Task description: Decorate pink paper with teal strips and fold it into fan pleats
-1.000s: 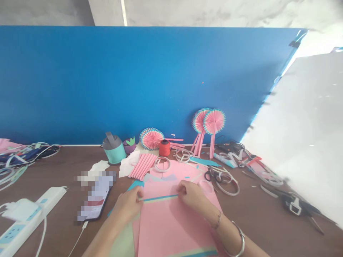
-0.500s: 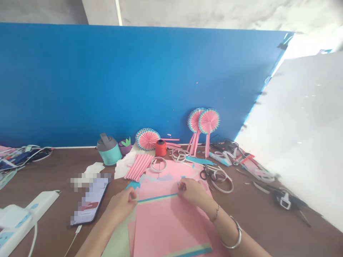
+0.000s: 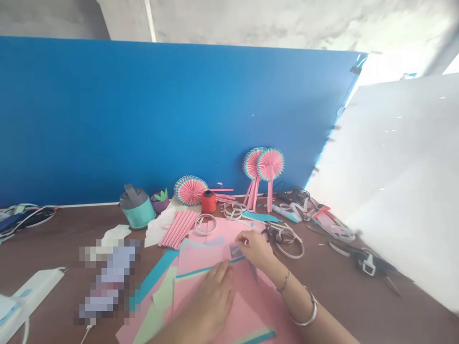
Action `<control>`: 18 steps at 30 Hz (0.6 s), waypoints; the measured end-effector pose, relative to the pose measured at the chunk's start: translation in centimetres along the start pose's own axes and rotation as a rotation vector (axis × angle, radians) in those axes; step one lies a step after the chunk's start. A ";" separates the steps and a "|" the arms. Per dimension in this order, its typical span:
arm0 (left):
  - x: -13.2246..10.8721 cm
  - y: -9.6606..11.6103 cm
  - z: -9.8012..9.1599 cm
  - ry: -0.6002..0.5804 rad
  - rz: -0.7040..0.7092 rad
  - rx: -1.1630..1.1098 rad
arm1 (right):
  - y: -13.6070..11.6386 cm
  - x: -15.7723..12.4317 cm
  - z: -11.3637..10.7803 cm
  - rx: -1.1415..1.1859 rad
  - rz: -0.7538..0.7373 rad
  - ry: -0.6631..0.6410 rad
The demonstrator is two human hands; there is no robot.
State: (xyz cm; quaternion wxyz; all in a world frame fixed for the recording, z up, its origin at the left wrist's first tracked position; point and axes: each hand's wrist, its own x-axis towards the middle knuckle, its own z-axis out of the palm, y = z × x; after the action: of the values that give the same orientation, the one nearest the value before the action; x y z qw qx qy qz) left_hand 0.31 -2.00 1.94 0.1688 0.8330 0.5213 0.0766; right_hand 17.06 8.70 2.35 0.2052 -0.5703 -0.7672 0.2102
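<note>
A sheet of pink paper (image 3: 195,255) lies before me, crossed by a strip with a blue and pale green edge (image 3: 193,273). Flat on this paper rests my left hand (image 3: 215,298), fingers stretched out and their tips by the strip. At the paper's upper right, the fingers of my right hand (image 3: 256,248) are pinched together on its edge. A greyish patch shows beside those fingertips; I cannot make out what it is. Under and left of the sheet, pale green paper (image 3: 163,294) and blue paper (image 3: 161,272) stick out.
Behind the paper are pleated pink strips (image 3: 179,229), a tape roll (image 3: 205,224), red thread (image 3: 208,202) and pink paper fans (image 3: 270,164). Scissors (image 3: 274,231) lie right, near white strips. A teal cup (image 3: 138,212), a phone (image 3: 111,282) and a power strip (image 3: 32,294) are left.
My left hand has moved right, from the paper's left edge onto its middle, and its fingers have flattened. My right hand stays pinched at the upper right. The view has shifted slightly.
</note>
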 end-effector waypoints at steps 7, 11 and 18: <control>0.3 -1.6 2.2 -0.071 0.049 0.015 | 2.6 1.1 -0.3 -0.133 -0.090 -0.019; -0.1 -2.0 1.6 -0.041 0.059 0.017 | 2.7 1.1 0.0 -0.147 -0.120 -0.053; -0.1 -1.4 -0.3 0.044 0.123 0.070 | 2.6 1.0 -0.1 -0.129 -0.234 -0.087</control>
State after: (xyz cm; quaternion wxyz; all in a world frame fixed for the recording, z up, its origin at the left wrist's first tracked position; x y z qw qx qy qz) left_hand -0.96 -1.47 1.72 0.1231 0.8671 0.4749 0.0867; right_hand 18.91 10.31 1.02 0.1575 -0.4794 -0.8484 0.1596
